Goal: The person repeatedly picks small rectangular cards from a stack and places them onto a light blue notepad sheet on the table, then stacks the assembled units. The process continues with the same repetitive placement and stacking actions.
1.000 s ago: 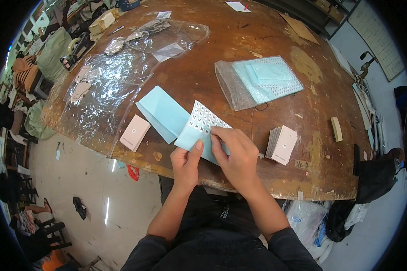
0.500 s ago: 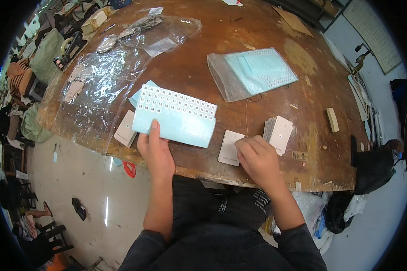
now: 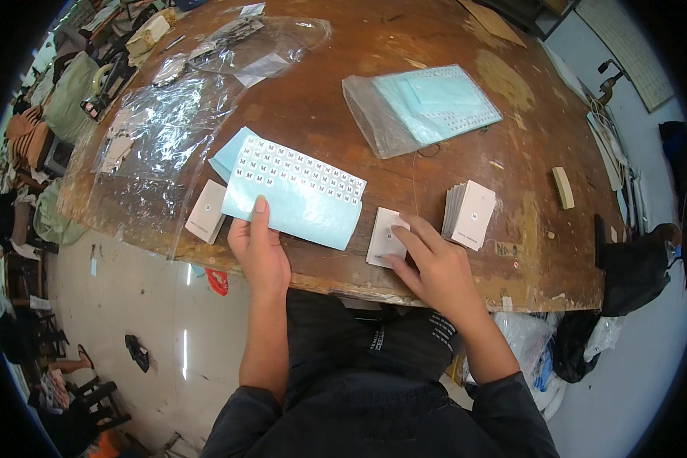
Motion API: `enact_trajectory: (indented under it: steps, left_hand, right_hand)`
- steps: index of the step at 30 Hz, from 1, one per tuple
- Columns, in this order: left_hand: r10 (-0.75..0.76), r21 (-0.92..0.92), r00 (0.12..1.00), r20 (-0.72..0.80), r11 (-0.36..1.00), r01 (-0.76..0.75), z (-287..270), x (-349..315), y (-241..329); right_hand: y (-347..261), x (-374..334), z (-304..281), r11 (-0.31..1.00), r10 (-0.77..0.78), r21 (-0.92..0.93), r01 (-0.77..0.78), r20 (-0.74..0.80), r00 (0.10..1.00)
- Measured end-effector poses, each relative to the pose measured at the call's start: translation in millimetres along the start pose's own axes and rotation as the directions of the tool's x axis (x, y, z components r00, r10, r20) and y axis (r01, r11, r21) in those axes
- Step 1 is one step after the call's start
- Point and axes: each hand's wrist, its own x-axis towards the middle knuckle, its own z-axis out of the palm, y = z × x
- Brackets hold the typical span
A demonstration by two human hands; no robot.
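Note:
My left hand grips a pale blue sticker sheet by its lower edge, thumb on top. Rows of small white square stickers cover its upper part, and the lower part is bare. Behind its left end shows another folded blue piece. My right hand is over a small pile of white hang tags, thumb and forefinger apart at the top tag, which bears a small sticker. To the right of that hand stands a fanned stack of tags; more tags lie left of my left hand.
A clear bag of blue sticker sheets lies farther back. Crumpled clear plastic bags spread over the table's left side, near a tape dispenser. A small pale block sits at the right. The wooden table's front edge runs before me.
My right hand's fingers have spread from a pinch, and a small sticker now shows on the near pile's top tag. The sheet in my left hand has tilted slightly.

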Motion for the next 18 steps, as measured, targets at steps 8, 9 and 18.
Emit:
enact_trajectory:
  steps: [8,9,18]
  left_hand:
    - [-0.002,0.001,1.0,0.013,1.0,0.002,-1.1,1.1,-0.8]
    - [-0.005,-0.002,1.0,0.008,1.0,0.005,-1.3,1.3,-0.7]
    - [0.001,0.004,1.0,0.015,1.0,-0.001,-1.7,0.7,-1.3]
  right_hand:
    - [-1.0,-0.9,-3.1,0.989,0.143,0.006,-0.147,0.209,0.967]
    - [-1.1,-1.1,-2.7,0.984,0.171,0.007,-0.177,0.228,0.959]
    - [4.9,-2.9,0.2,0.994,0.061,0.077,-0.075,0.166,0.984]
